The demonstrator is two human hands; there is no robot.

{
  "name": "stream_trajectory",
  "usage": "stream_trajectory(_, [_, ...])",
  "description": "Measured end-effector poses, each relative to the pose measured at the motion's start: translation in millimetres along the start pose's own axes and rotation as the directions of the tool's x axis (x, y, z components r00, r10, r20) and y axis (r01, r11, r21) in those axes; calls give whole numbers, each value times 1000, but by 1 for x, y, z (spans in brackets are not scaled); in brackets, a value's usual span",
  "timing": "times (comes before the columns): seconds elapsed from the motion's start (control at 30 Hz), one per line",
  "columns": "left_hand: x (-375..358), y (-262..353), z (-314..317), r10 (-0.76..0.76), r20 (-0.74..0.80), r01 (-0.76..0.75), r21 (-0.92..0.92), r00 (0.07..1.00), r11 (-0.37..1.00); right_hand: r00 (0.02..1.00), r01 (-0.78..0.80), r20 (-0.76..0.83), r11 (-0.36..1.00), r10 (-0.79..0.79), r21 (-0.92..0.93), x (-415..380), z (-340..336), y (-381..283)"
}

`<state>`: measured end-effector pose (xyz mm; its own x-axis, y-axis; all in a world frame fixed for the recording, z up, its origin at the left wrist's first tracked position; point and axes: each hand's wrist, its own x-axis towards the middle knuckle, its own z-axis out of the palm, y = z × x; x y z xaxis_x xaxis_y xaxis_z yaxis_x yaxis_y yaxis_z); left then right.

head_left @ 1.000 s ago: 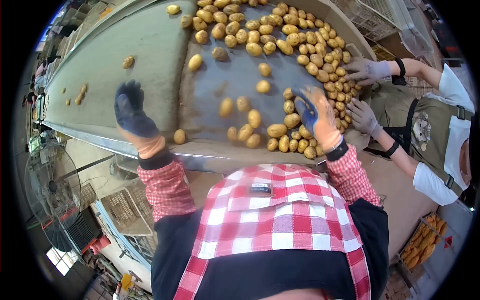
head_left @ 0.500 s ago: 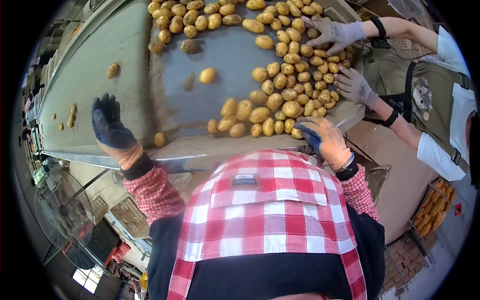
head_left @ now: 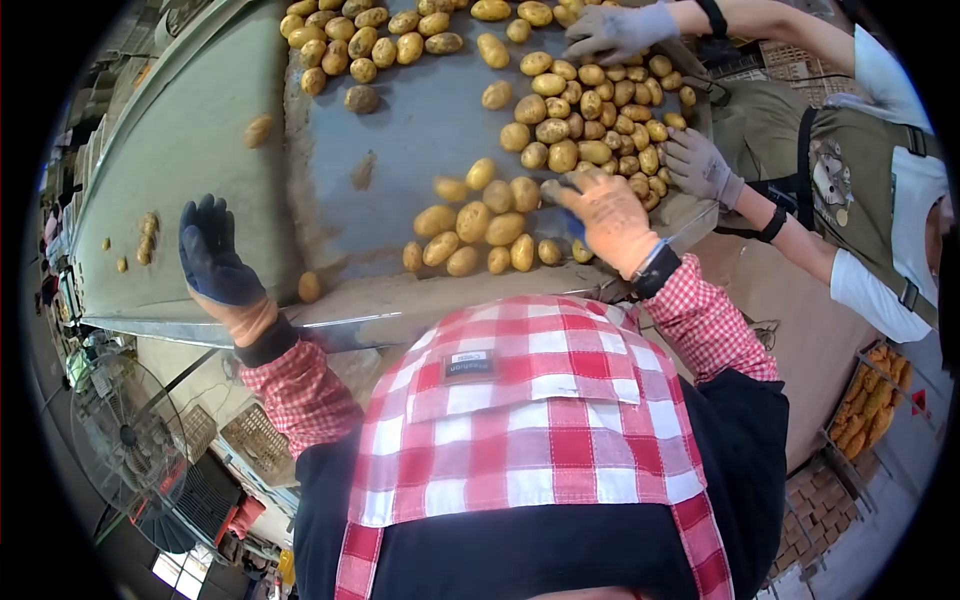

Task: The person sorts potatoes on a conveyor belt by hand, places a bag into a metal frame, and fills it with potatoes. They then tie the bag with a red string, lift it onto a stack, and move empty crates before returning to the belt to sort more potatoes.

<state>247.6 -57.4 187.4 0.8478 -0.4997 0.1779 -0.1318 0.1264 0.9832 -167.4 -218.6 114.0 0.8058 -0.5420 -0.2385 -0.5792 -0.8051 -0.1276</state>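
My left hand (head_left: 222, 268), in an orange glove with a dark blue palm, is held up over the green belt (head_left: 180, 190). Its fingers are stretched out and nothing is in them. A single potato (head_left: 309, 287) lies by the near rail to the right of that hand. My right hand (head_left: 606, 218), gloved alike, reaches over the near right part of the blue-grey surface (head_left: 400, 130), fingers extended among the potatoes. Left of its fingertips sits a loose group of potatoes (head_left: 473, 221). Beyond it is a dense pile of potatoes (head_left: 590, 130). The right palm is mostly hidden.
Across the right end stands a co-worker, one grey-gloved hand (head_left: 622, 32) over the pile and the other hand (head_left: 702, 165) at its edge. More potatoes (head_left: 375, 40) lie at the far side. A metal rail (head_left: 380, 325) edges the near side; a fan (head_left: 128, 435) stands at lower left.
My right hand has moved left and farther in over the potatoes. The lone potato in the middle is gone from its spot. The co-worker's upper hand has shifted left over the pile.
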Motion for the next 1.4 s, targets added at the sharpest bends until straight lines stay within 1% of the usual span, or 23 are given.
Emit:
stream_trajectory(0.17, [1, 1, -1, -1, 15, 1, -6, 1000, 1000, 990, -73, 108, 991, 85, -114, 19, 6, -2])
stream_trajectory(0.23, [1, 2, 0, 12, 4, -12, -12, 1000, 1000, 979, -167, 122, 985, 161, 44, 32, 8, 2])
stream_trajectory(0.27, [1, 2, 0, 19, 2, -19, -11, 1000, 1000, 981, -188, -10, 956, 195, 227, 33, 8, 4])
stream_trajectory(0.3, [1, 2, -1, 13, -4, -13, -1, 1000, 1000, 982, -183, -13, 956, 191, 229, 34, 8, 4])
stream_trajectory(0.37, [-2, 2, -1, -6, -12, 6, 16, 1000, 1000, 923, -55, -295, 844, 247, 534, 34, 6, 3])
stream_trajectory(0.43, [0, 4, 1, -19, 13, 18, 41, 1000, 999, 939, -24, -272, 829, 210, 558, 27, -18, -16])
stream_trajectory(0.5, [2, 4, 0, -19, 22, 18, 39, 1000, 999, 951, 308, -126, 875, -281, 374, 19, -23, -30])
stream_trajectory(0.57, [2, 5, 1, -7, 28, 6, 25, 1000, 1000, 917, 386, -5, 882, -400, 270, 12, -20, -44])
stream_trajectory(0.63, [-1, 5, 2, -3, -20, 3, -3, 1000, 1000, 888, 411, 45, 835, -457, 367, 15, -28, -48])
stream_trajectory(0.7, [0, 2, 2, 19, -19, -20, -9, 1000, 1000, 804, 586, -337, 747, -489, 315, 19, -46, -50])
stream_trajectory(0.77, [0, 0, 1, -6, 2, 6, -22, 1000, 1000, 753, 621, -421, 758, -505, 200, 30, -79, -41])
stream_trajectory(0.8, [2, -2, 0, 2, 19, -1, -20, 1000, 1000, 696, 625, -439, 781, -568, -20, 39, -126, -29])
stream_trajectory(0.83, [4, -1, 1, -1, 24, 2, -12, 1000, 1000, 681, 548, -518, 829, -518, -108, 58, -156, -12])
stream_trajectory(0.93, [3, 4, 7, -12, 17, 12, -15, 1000, 1000, 587, 341, -790, 939, -178, 42, 101, -238, 26])
stream_trajectory(1.0, [10, 2, 5, -8, 23, 8, -13, 1000, 1000, 495, 433, -862, 890, -105, 140, 111, -265, 39])
stream_trajectory(1.03, [8, -1, 2, -17, 12, 17, 0, 1000, 1000, 511, 471, -853, 865, -105, 175, 107, -260, 40])
stream_trajectory(1.13, [9, 0, 2, -13, 29, 13, -19, 999, 1000, 743, 357, -659, 903, -120, 238, 73, -202, 32])
stream_trajectory(1.17, [10, 1, 2, -3, 44, 4, -25, 999, 1000, 817, 320, -557, 921, -150, 221, 65, -178, 25])
stream_trajectory(1.23, [7, 2, 3, -4, 54, 5, -13, 999, 1000, 914, 355, -340, 845, -223, 400, 45, -102, 14])
stream_trajectory(1.27, [7, 0, 1, -14, 83, 14, -1, 996, 1000, 975, 223, -77, 883, -211, 413, 33, -85, 3])
stream_trajectory(1.3, [8, -1, 1, -19, 112, 19, 9, 994, 1000, 958, 261, 39, 919, -285, 297, 20, -62, -8])
stream_trajectory(1.37, [9, -1, 2, -22, 121, 19, 22, 992, 1000, 894, 360, 157, 883, -419, 302, 8, -16, -26])
stream_trajectory(1.4, [9, -1, 3, -25, 124, 21, 30, 992, 999, 891, 427, 34, 860, -454, 280, 9, -2, -30])
